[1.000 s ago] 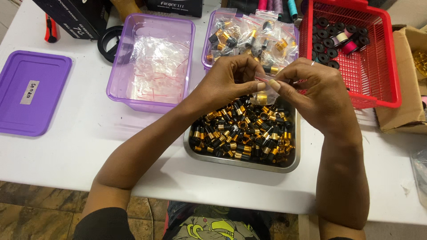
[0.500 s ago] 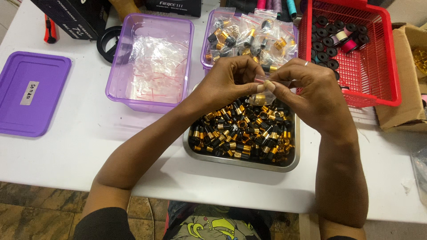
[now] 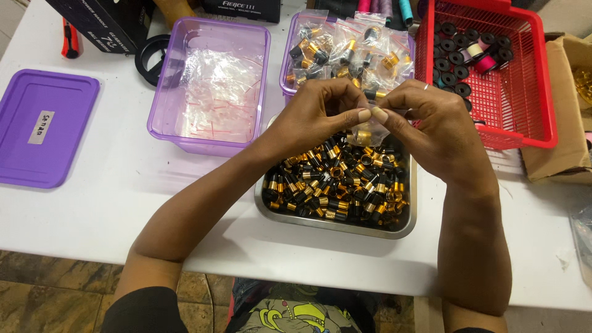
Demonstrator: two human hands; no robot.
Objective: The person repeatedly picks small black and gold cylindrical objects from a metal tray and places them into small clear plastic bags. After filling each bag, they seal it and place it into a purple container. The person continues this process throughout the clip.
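Small clear bag (image 3: 368, 131) pinched between both hands above the metal tray (image 3: 336, 223).

Left hand (image 3: 314, 117) and right hand (image 3: 428, 126) each grip the bag's top edge, thumbs meeting, likely to press it closed over a gold piece. Beyond the tray sit purple tubs: empty bags (image 3: 213, 92), filled bags (image 3: 345, 46).

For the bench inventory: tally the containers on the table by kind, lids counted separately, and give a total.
Purple plastic tubs: 2, one with empty clear bags, one with filled bags
Purple lid: 1
Metal tray of black and gold parts: 1
Red mesh basket: 1
Cardboard box: 1
Total: 6
Both hands, left and right, pinch a small clear bag above the tray.
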